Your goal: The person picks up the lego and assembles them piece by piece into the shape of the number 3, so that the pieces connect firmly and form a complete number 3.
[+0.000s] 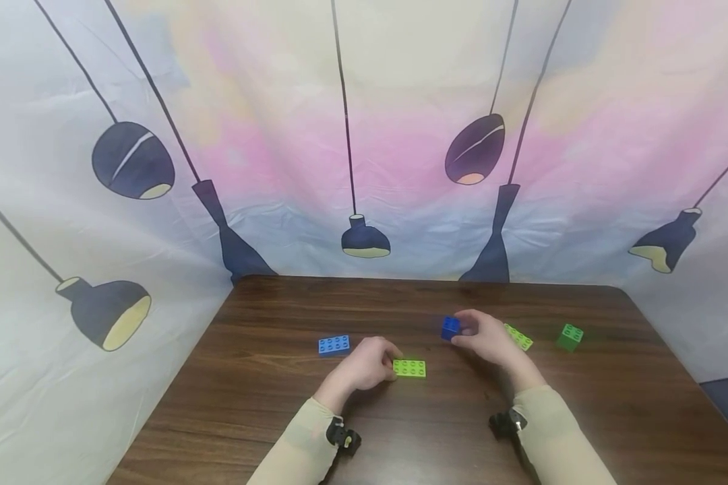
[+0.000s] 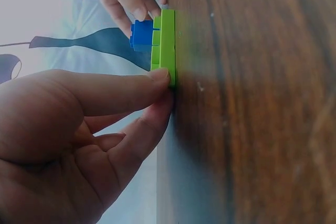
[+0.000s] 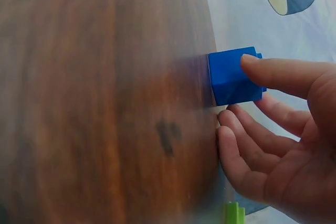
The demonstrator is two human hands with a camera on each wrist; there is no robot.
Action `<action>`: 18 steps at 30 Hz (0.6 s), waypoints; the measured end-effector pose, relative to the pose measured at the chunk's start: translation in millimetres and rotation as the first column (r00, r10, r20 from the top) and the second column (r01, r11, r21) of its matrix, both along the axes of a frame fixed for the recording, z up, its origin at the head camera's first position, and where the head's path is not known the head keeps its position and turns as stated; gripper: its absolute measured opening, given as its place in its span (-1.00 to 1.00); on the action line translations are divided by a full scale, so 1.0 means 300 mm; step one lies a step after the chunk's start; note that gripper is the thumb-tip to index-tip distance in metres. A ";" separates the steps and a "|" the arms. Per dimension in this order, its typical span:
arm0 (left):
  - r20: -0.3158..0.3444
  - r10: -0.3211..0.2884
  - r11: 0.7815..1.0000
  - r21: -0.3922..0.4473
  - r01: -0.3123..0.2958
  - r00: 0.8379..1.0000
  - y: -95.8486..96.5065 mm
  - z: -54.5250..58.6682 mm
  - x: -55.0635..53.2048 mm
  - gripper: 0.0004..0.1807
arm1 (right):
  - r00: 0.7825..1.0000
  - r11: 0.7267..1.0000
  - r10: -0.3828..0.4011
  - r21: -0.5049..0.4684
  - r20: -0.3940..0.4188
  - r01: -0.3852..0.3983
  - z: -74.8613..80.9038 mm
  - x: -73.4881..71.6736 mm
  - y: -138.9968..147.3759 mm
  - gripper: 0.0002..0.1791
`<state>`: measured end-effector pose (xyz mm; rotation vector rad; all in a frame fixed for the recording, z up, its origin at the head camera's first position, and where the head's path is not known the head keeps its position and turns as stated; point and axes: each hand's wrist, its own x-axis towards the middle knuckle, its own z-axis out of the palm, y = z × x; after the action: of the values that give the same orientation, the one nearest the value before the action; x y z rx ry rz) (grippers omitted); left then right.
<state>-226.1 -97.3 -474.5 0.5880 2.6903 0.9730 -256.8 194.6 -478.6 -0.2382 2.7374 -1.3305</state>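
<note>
On the table (image 1: pixel 267 417), a flat lime green toy brick (image 1: pixel 409 368) with two rows of studs lies near the middle. My left hand (image 1: pixel 369 364) pinches its left end between thumb and fingers. Farther back and to the right, my right hand (image 1: pixel 488 338) holds a small, tall dark blue brick (image 1: pixel 451 328). In the right wrist view the thumb presses one side of this blue brick (image 3: pixel 235 77), the index finger is partly hidden behind it, and the other fingers curl below. Its base appears to be at the tabletop.
A flat light blue brick (image 1: pixel 334 344) lies left of my left hand. Beyond my right wrist sits another lime green brick (image 1: pixel 519 337), partly covered by the hand. A tall green brick (image 1: pixel 571 337) stands farther right. A printed curtain (image 1: pixel 412 236) hangs behind the table.
</note>
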 end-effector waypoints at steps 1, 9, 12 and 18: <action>0.006 0.003 1.000 0.004 -0.003 1.000 0.001 -0.001 0.001 -0.64 | 1.000 1.000 -0.011 -0.003 0.012 0.011 -0.006 -0.003 -0.001 -0.42; 0.019 0.012 1.000 0.016 -0.012 1.000 0.001 -0.004 0.008 -0.65 | 1.000 1.000 -0.012 0.027 0.011 0.012 -0.021 -0.013 -0.009 -0.54; 0.018 0.011 1.000 0.014 -0.011 1.000 0.002 -0.001 0.008 -0.65 | 1.000 0.999 -0.007 0.036 0.009 0.007 -0.018 -0.014 -0.011 -0.55; 0.021 0.013 1.000 0.016 -0.013 1.000 0.002 0.001 0.005 -0.67 | 0.999 0.999 -0.017 0.038 0.028 0.016 -0.011 -0.015 -0.012 -0.54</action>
<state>-224.8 -96.5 -474.1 0.5613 2.6736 0.9995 -261.4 191.0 -481.9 -0.1929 2.7438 -1.2752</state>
